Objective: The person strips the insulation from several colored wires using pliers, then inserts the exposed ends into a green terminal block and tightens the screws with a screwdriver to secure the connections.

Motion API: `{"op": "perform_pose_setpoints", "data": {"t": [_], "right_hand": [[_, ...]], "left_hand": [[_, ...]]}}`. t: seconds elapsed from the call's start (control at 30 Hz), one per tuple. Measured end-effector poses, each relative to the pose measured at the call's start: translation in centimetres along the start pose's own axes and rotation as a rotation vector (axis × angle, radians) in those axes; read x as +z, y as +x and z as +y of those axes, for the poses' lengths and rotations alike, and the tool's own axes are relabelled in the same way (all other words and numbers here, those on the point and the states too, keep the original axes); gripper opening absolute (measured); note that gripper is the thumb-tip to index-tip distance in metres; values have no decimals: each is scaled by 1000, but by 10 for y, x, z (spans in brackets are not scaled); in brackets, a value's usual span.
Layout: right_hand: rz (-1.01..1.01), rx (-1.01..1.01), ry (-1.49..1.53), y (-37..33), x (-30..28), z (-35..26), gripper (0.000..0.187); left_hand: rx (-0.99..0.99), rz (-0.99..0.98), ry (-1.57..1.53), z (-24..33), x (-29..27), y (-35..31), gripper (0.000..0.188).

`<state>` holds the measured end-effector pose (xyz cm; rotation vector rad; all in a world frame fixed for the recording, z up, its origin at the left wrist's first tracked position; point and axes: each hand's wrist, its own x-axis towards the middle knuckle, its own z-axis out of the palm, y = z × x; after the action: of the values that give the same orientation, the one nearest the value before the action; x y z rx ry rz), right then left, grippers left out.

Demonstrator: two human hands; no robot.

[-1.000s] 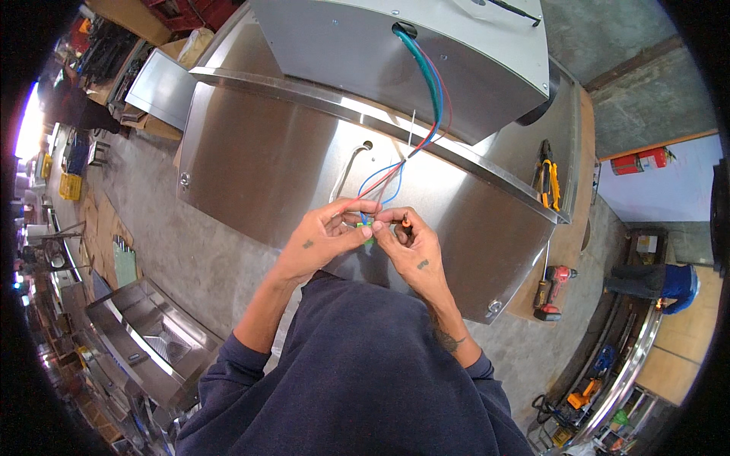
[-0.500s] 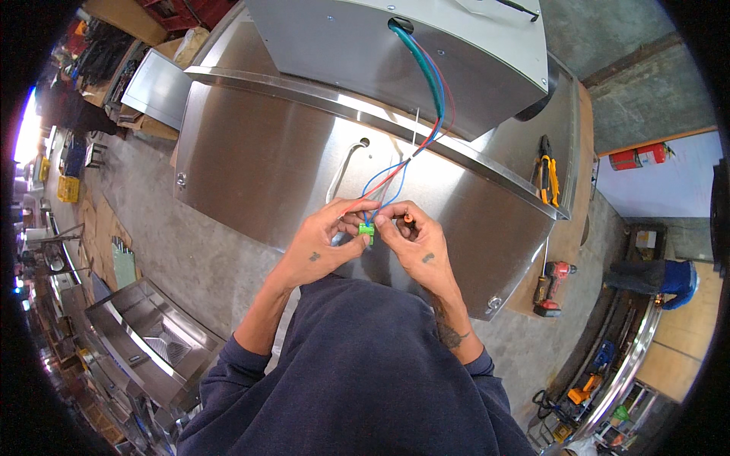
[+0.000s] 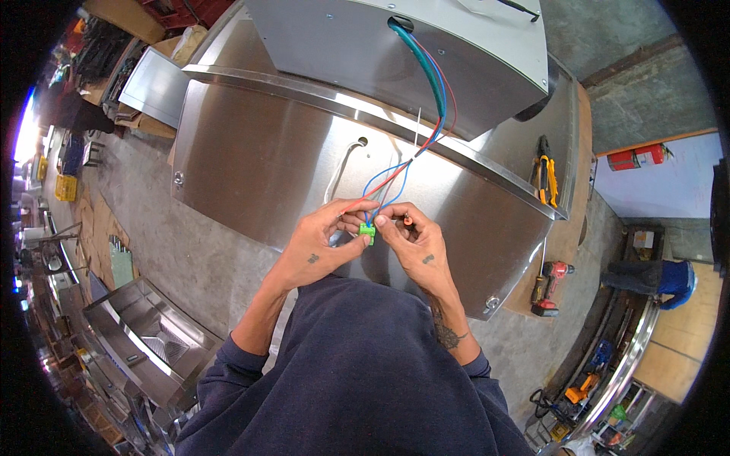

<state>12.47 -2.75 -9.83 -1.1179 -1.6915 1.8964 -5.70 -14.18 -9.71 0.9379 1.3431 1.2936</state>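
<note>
Both hands met before the steel cabinet [image 3: 289, 167]: the left hand [image 3: 323, 247] pinched a green connector [image 3: 367, 232], the right hand [image 3: 414, 243] at its three o'clock, blue and red wires [image 3: 395, 178] rising toward twelve.

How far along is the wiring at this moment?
Done: the cable already runs out of the steel housing, its red and blue wires fanned down to the hands. In hand: the left hand pinches a green connector; the right hand holds a small orange-tipped tool beside it. Left: which wires are seated cannot be told.
</note>
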Motion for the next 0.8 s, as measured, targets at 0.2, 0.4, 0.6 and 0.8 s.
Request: {"op": "perform_pose_setpoints", "data": {"t": [0.2, 0.4, 0.6, 0.8], "right_hand": [[11, 15, -43, 0, -1, -2, 22], [-1, 10, -73, 2, -1, -5, 19], [30, -37, 54, 4, 6, 12, 21], [85, -21, 160, 4, 11, 13, 16]], "left_hand": [[-2, 33, -43, 1, 3, 1, 54], [27, 58, -52, -2, 6, 2, 53], [56, 126, -112, -13, 13, 2, 52], [10, 326, -328, -22, 34, -1, 47]]}}
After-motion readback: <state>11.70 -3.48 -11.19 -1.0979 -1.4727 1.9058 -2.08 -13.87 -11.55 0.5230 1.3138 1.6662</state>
